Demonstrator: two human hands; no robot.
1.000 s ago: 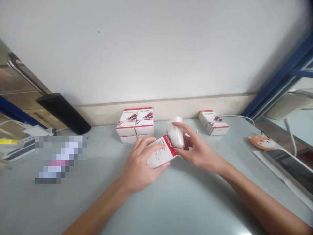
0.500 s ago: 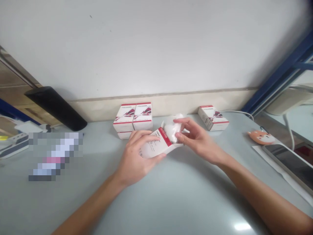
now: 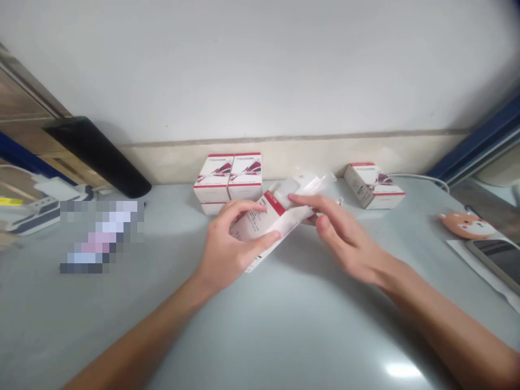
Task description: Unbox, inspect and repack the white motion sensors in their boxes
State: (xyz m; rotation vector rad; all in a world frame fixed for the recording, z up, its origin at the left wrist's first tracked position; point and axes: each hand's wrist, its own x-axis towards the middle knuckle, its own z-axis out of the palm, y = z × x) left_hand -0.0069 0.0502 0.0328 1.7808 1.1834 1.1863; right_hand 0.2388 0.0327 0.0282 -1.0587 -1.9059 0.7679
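My left hand (image 3: pixel 227 244) grips a white cardboard box (image 3: pixel 254 222) with a red band lettered "DETECTOR". The box is tilted, its open end pointing up and to the right. A clear plastic bag (image 3: pixel 311 181) shows at that open end, its loose part spread out beyond the box. What the bag holds is hidden. My right hand (image 3: pixel 345 233) is at the open end, index finger stretched over the bag and thumb apart from it. Whether the other fingers touch the box flap cannot be seen.
Behind the left hand stand several stacked white and red boxes (image 3: pixel 244 170). A similar box (image 3: pixel 376 187) sits at the back right. An orange animal-face item (image 3: pixel 467 225) and a phone (image 3: pixel 498 257) lie at right. A black cylinder (image 3: pixel 97 157) leans at left, near a power strip (image 3: pixel 38 214).
My right thumb has come off the white plastic-wrapped bundle it was pinching. The bundle shows less at the box's mouth, and clear plastic spreads beyond it. The whole view has shifted slightly.
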